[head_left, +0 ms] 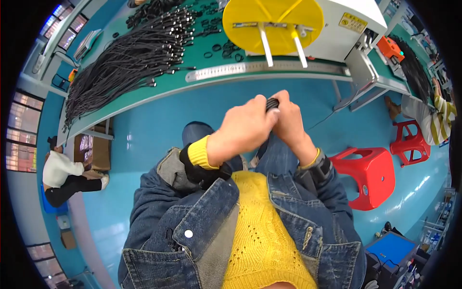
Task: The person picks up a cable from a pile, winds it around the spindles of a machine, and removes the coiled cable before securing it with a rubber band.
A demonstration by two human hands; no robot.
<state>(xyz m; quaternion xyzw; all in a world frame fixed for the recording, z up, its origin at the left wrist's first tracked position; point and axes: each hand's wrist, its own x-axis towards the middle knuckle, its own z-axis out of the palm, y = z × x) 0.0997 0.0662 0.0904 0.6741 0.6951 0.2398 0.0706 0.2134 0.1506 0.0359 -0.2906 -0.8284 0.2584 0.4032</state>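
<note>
Left hand (244, 126) and right hand (291, 124) both gripping a black bundle (273, 103) (mostly hidden in there, hard to read!), held between them short of the green table (168, 84); up top, the yellow disc (279, 37) is cut off.

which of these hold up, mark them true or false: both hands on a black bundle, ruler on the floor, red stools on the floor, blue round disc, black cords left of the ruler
1. The left hand and right hand hold a black bundle. True.
2. The ruler lies on the floor. False: it lies on the table.
3. Two red stools stand on the floor. True.
4. The round disc is blue. False: it is yellow.
5. Black cords lie left of the ruler. True.
</note>
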